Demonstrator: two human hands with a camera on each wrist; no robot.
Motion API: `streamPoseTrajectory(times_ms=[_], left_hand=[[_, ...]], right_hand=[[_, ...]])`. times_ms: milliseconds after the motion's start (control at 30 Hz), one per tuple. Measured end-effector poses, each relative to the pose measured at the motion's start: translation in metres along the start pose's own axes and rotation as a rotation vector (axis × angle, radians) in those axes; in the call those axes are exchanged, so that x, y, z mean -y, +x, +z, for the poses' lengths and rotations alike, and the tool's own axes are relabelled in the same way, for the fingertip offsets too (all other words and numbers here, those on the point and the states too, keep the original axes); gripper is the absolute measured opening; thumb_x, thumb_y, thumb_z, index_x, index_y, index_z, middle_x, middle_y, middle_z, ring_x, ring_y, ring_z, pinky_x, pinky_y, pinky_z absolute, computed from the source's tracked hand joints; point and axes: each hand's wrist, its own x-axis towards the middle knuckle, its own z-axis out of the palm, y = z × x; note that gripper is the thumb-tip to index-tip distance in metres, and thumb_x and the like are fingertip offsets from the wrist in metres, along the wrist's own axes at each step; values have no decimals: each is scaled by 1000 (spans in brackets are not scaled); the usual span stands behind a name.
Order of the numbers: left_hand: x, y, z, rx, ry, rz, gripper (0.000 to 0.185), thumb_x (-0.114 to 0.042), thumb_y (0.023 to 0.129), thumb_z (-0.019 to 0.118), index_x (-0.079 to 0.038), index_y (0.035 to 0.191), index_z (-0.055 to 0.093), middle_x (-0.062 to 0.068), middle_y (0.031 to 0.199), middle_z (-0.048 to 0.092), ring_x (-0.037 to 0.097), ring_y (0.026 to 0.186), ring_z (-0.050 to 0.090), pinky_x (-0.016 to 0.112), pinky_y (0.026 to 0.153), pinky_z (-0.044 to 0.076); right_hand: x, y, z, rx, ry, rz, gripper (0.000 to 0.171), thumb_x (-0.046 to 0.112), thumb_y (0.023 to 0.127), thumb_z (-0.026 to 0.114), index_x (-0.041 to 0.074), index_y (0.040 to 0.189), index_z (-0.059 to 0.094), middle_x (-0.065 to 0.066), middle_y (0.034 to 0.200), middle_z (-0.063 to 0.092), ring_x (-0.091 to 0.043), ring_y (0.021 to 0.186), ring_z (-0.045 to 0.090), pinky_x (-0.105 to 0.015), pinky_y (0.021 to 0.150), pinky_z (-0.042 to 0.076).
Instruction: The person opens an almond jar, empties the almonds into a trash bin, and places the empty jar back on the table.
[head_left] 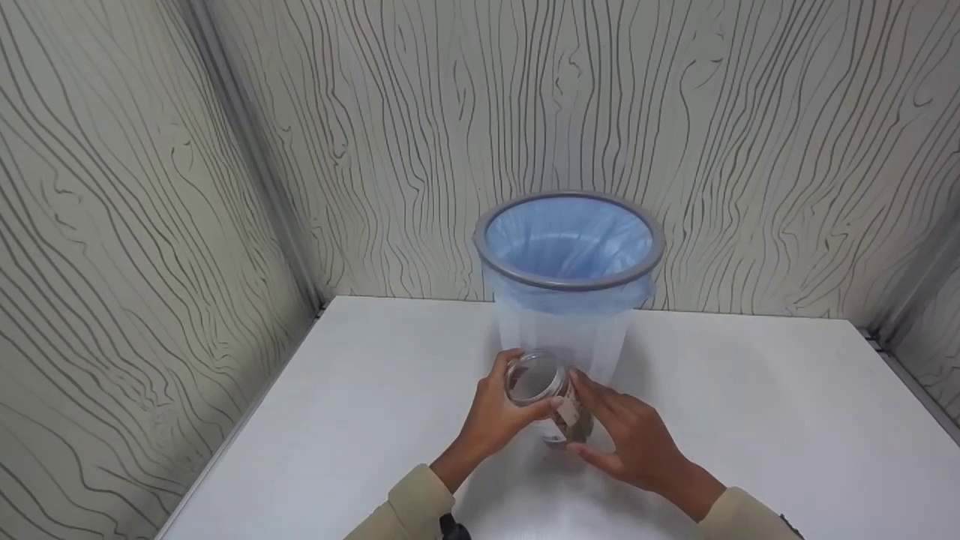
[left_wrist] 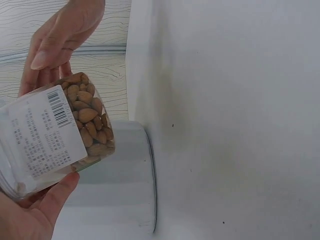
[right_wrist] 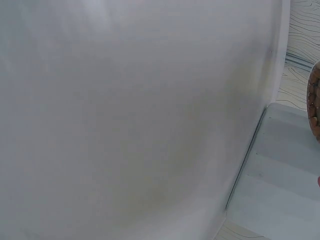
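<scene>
Tilted in front of the bin is a clear plastic jar (head_left: 564, 417) of almonds (left_wrist: 86, 115), with a white barcode label (left_wrist: 47, 132) on its side. My left hand (head_left: 499, 409) grips it near its round top, thumb laid along the side. On the other side, the fingers of my right hand (head_left: 634, 435) touch the jar, fairly straight; its thumb stands apart from the jar in the left wrist view. Only a sliver of the almonds (right_wrist: 314, 102) shows at the right edge of the right wrist view.
Behind the jar a whitish bin (head_left: 517, 322) with a grey rim and blue liner (head_left: 570, 236) stands upright on the white table (head_left: 360, 390). Wood-grain patterned panels (head_left: 420, 135) close off the back and sides. Small dark specks (left_wrist: 173, 125) dot the white surface.
</scene>
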Motion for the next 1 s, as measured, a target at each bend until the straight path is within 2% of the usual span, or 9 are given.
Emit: streamPoseTrajectory(times_ms=[200,433,667,1000], left_hand=[[-4,-2,0,-4,-16,-20,75,-46,83,82,-18,142,46,-3,129,66,14,114,63,40,94,53],[-9,-3,1,-12,-44,-34,74,-45,83,82,-19,142,46,-3,130,64,14,115,62,39,94,52],[-15,-3,1,-13,-64,-33,75,-44,84,82,-19,144,45,0,134,63,17,119,61,43,96,52],[-19,-3,3,-24,-82,-18,71,-46,83,82,-24,141,46,-4,131,64,13,114,62,41,93,53]], right_hand=[[3,1,2,-8,27,19,94,47,81,82,-1,152,42,-5,153,50,-19,114,68,-35,81,59],[7,0,4,-28,37,45,102,44,75,88,-2,153,41,-5,156,46,-20,115,68,-32,85,58],[9,2,6,-80,40,58,101,44,74,88,-3,151,43,-5,155,48,-23,119,66,-30,92,55],[10,3,10,-140,80,69,96,44,79,86,-6,149,44,-7,153,50,-26,122,64,-20,104,42]])
